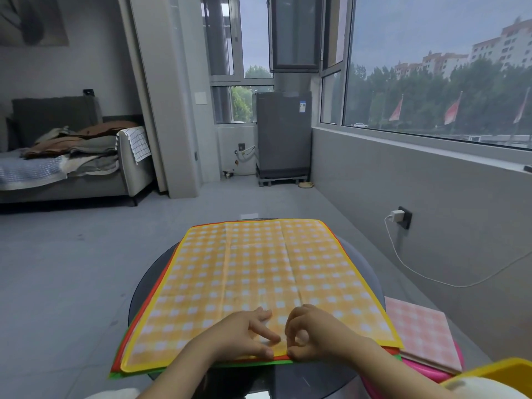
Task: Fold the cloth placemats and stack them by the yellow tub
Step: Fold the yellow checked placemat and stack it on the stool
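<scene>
A yellow checked placemat (253,272) lies flat on top of a pile of placemats; red (161,280) and green (201,368) edges show beneath it. My left hand (244,332) rests on the near edge with its fingers spread on the cloth. My right hand (313,332) is beside it, with thumb and fingers curled and pinching the yellow mat's near edge. A folded pink checked placemat (423,332) lies on a pink surface at the right. The yellow tub (495,370) shows at the bottom right corner.
The pile sits on a round dark glass table (146,280). A grey wall with a plugged-in charger (398,216) and white cable runs along the right. A sofa (72,168) with clothes stands far left, a washing machine (283,136) at the back.
</scene>
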`<state>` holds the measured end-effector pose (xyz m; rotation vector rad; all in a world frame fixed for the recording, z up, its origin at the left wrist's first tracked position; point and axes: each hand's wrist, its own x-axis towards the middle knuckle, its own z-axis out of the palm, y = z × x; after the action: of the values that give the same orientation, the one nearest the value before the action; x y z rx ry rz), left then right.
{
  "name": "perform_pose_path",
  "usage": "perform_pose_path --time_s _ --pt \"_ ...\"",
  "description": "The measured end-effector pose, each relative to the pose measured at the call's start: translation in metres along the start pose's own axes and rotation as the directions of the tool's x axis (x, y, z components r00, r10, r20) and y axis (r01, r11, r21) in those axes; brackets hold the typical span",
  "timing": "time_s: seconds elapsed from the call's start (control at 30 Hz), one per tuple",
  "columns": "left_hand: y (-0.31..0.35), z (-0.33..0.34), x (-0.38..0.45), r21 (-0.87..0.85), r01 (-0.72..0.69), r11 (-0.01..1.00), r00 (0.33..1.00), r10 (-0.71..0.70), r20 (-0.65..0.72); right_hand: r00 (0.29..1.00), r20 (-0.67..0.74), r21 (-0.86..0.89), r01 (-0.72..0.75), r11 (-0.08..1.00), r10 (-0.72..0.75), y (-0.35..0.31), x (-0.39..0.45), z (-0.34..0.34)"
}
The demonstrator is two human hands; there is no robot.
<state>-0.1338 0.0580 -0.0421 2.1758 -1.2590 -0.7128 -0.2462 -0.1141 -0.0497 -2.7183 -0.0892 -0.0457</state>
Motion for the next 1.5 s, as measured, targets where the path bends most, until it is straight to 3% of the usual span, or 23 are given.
perform_pose_path --time_s 0.1,0.4,0.6,0.73,0.9,1.2,1.37,1.5 --pt "0.0 -0.001 -0.003 0.029 0.011 1.0 1.0 -0.01 -0.018 0.999 -0.047 -0.03 0.007 1.0 -0.009 -0.002 -0.001 0.004" --pt "0.003 -0.003 -0.01 0.015 0.038 0.999 0.991 -0.036 -0.132 0.986 -0.064 0.12 -0.147 0.982 0.155 -0.007 0.0 -0.005" --pt "0.012 -0.007 -0.009 0.236 0.08 0.968 0.965 -0.017 -0.26 0.989 -0.099 0.115 -0.1 0.988 0.112 -0.008 -0.001 -0.022" --pt "0.017 -0.01 -0.007 0.374 0.147 0.916 0.915 0.017 -0.403 0.967 -0.206 -0.032 -0.158 0.987 0.148 -0.006 0.002 -0.034" --pt "0.027 -0.025 -0.011 0.526 0.211 0.824 0.892 0.059 -0.449 0.939 -0.318 -0.118 -0.179 0.977 0.134 -0.008 0.005 -0.046" --pt "0.036 -0.075 -0.011 0.482 0.163 0.861 0.899 0.072 -0.433 0.947 -0.316 -0.268 -0.149 0.952 0.059 -0.016 0.021 -0.08" --pt "0.021 -0.089 0.017 0.481 0.131 0.867 0.841 0.159 -0.517 0.906 -0.424 -0.349 -0.158 0.924 -0.005 0.002 0.057 -0.08" --pt "-0.005 -0.091 0.042 0.539 0.138 0.831 0.779 0.244 -0.577 0.856 -0.515 -0.318 -0.223 0.921 0.03 0.019 0.085 -0.07"
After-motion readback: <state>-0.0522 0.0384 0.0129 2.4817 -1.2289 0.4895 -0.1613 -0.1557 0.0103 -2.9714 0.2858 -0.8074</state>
